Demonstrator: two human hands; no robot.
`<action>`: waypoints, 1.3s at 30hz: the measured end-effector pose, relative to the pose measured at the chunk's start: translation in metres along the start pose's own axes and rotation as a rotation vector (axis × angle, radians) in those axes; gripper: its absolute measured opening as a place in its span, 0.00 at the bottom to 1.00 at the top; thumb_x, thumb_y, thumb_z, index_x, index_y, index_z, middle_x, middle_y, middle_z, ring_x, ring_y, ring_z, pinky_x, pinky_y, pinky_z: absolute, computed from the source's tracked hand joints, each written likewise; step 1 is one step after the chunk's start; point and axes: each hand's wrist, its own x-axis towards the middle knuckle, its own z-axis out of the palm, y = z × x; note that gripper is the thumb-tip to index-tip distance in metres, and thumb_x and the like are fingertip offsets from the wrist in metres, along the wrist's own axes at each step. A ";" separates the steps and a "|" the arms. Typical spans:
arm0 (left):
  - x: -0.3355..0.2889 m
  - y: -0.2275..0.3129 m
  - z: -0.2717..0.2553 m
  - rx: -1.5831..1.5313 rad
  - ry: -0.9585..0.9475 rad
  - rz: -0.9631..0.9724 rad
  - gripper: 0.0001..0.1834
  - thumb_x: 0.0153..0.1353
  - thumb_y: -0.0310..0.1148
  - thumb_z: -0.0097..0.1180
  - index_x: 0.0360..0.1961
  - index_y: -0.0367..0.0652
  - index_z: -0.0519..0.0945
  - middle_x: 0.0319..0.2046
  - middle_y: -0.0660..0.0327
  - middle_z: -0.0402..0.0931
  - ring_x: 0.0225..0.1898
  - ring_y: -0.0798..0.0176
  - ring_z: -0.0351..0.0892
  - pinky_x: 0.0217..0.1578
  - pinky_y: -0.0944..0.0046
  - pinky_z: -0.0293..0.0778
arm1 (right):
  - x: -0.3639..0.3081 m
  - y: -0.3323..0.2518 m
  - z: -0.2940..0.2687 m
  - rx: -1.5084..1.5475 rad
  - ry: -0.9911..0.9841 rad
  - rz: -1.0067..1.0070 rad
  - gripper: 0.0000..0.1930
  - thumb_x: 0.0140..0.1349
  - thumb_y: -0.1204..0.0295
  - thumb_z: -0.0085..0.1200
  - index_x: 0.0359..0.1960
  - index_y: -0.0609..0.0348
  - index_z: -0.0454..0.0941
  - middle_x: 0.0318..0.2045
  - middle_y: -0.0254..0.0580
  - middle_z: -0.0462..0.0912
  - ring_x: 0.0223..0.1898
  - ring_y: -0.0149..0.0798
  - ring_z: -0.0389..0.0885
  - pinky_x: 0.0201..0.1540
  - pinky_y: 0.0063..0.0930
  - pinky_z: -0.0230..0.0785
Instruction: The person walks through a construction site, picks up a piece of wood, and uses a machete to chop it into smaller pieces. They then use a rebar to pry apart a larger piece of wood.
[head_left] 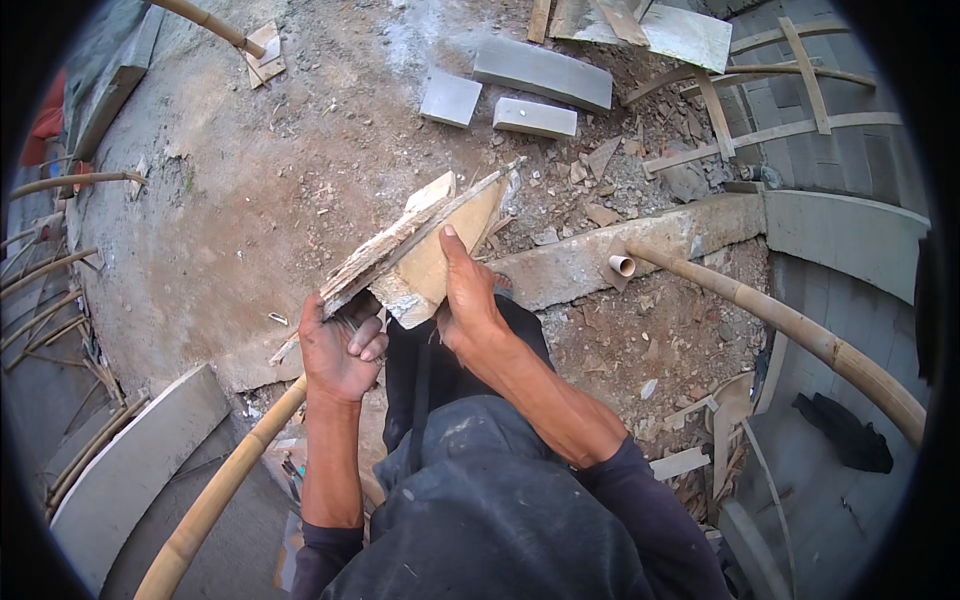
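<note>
The stack of pale, rough-edged wooden board pieces (pixel 420 272) is at the centre of the frame, slanting from lower left to upper right, and from where I sit I would treat it as a loose, splintery load. The bare right hand (pixel 472 308) clamps its near side, thumb pressed flat on the smooth yellowish face and fingers out of sight beneath. The bare left hand (pixel 342 350) is at the lower left end, palm up, thumb against the wood and fingers curled; the wood hides part of that contact, so I cannot tell whether it truly pinches the end or only props it.

To hold this well, I would keep the right thumb broad on the flat face, away from the frayed edges, and let the left hand carry the low end so the layers don't slide apart. I would tilt slowly: the upper tip reaches out over rubble, short of the grey rectangular blocks (pixel 543 75) at upper centre, and the long tan bamboo pole (pixel 800 322) at right leaves less room for a wide swing.
</note>
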 end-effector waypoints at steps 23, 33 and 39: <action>0.259 0.367 0.142 0.598 0.318 0.010 0.28 0.68 0.59 0.49 0.42 0.43 0.83 0.25 0.57 0.81 0.10 0.74 0.57 0.11 0.72 0.56 | 0.218 -0.040 0.334 0.420 -0.169 -0.087 0.27 0.78 0.54 0.44 0.70 0.56 0.59 0.63 0.44 0.74 0.62 0.44 0.76 0.64 0.45 0.73; 0.422 0.478 0.195 0.554 0.333 -0.055 0.23 0.67 0.56 0.50 0.42 0.47 0.81 0.24 0.60 0.78 0.10 0.73 0.56 0.11 0.71 0.55 | 0.329 -0.122 0.466 0.470 0.002 -0.166 0.25 0.79 0.55 0.43 0.71 0.51 0.59 0.61 0.41 0.75 0.61 0.43 0.77 0.63 0.43 0.73; 0.511 0.530 0.252 0.489 0.362 0.009 0.30 0.70 0.62 0.47 0.42 0.42 0.81 0.26 0.64 0.77 0.12 0.73 0.60 0.13 0.73 0.57 | 0.406 -0.199 0.545 0.485 -0.037 -0.169 0.24 0.79 0.54 0.42 0.68 0.54 0.64 0.60 0.40 0.77 0.60 0.43 0.78 0.62 0.44 0.75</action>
